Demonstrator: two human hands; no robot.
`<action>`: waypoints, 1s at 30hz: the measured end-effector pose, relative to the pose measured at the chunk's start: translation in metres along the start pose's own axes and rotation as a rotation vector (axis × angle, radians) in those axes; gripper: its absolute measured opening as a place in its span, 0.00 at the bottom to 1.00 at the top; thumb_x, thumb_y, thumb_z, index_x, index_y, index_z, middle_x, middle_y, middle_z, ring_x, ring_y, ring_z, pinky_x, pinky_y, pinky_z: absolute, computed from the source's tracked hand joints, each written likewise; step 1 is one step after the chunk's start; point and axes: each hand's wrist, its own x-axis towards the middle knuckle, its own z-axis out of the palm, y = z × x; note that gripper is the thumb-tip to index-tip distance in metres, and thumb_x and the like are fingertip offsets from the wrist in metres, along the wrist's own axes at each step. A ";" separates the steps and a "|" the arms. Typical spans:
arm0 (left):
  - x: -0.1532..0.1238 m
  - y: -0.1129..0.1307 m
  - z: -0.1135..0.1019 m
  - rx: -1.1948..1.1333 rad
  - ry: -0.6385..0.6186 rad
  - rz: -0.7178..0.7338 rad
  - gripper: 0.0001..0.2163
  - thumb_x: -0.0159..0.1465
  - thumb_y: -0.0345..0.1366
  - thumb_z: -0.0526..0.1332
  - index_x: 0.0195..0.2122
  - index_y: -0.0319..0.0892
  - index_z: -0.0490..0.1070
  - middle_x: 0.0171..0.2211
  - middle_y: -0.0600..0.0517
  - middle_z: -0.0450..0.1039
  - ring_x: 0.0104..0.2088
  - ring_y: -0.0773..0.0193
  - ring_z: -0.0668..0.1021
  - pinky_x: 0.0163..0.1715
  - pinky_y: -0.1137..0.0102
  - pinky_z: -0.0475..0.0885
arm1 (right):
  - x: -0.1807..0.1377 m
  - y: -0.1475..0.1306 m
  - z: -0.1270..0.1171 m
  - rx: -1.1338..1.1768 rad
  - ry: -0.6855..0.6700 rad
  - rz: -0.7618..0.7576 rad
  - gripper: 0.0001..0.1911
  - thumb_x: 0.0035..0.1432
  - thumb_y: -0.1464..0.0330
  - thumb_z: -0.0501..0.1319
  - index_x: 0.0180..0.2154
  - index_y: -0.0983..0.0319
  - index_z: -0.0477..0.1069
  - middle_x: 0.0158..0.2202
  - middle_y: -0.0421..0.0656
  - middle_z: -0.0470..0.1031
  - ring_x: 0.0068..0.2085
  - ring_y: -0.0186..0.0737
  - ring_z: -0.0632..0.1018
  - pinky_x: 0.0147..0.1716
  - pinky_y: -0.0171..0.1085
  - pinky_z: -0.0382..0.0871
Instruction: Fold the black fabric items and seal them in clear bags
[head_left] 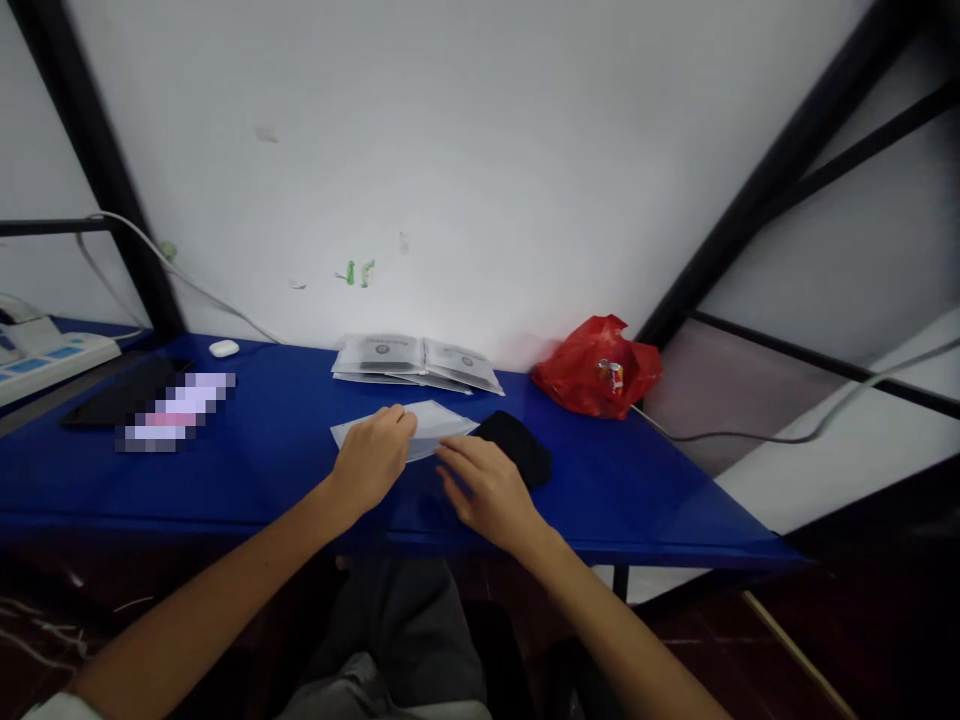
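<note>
A frosted, translucent plastic bag [435, 416] lies across the middle of the blue table. My left hand [373, 455] is closed on its near left part, the fingers pinched together and the bag's edge showing past them. My right hand [484, 485] is at the bag's right side, fingers stretched out and thumb apart, fingertips at or just over the bag's edge. Whether they touch it I cannot tell. A folded black cloth item [521, 445] lies just beyond my right hand, partly hidden by it.
Several frosted bags with dark print [390, 352] are stacked against the wall. A crumpled red plastic bag [592, 370] sits back right. At left are a white earbud case [223, 348], a dark flat device [120, 393], a blurred-out phone-like object [176, 410] and a power strip [64, 362].
</note>
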 end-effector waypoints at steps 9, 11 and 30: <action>-0.001 -0.004 -0.006 -0.123 0.056 -0.039 0.08 0.64 0.28 0.50 0.35 0.44 0.68 0.35 0.53 0.71 0.35 0.65 0.74 0.34 0.71 0.67 | 0.011 0.007 0.024 -0.108 -0.276 0.088 0.10 0.56 0.75 0.56 0.38 0.63 0.73 0.41 0.50 0.77 0.43 0.50 0.76 0.44 0.47 0.69; -0.007 -0.008 -0.006 -0.045 0.017 -0.016 0.08 0.64 0.30 0.51 0.37 0.44 0.69 0.35 0.52 0.71 0.38 0.62 0.74 0.34 0.70 0.67 | 0.009 0.009 0.024 -0.061 -0.254 0.133 0.10 0.56 0.74 0.56 0.40 0.63 0.73 0.42 0.50 0.77 0.43 0.49 0.76 0.45 0.46 0.70; -0.028 -0.068 0.027 0.178 -0.053 -0.148 0.15 0.68 0.33 0.47 0.49 0.45 0.71 0.39 0.49 0.74 0.41 0.60 0.76 0.31 0.72 0.69 | -0.029 0.070 -0.029 0.041 -0.406 0.488 0.22 0.55 0.56 0.59 0.47 0.63 0.69 0.51 0.53 0.72 0.52 0.51 0.73 0.51 0.48 0.65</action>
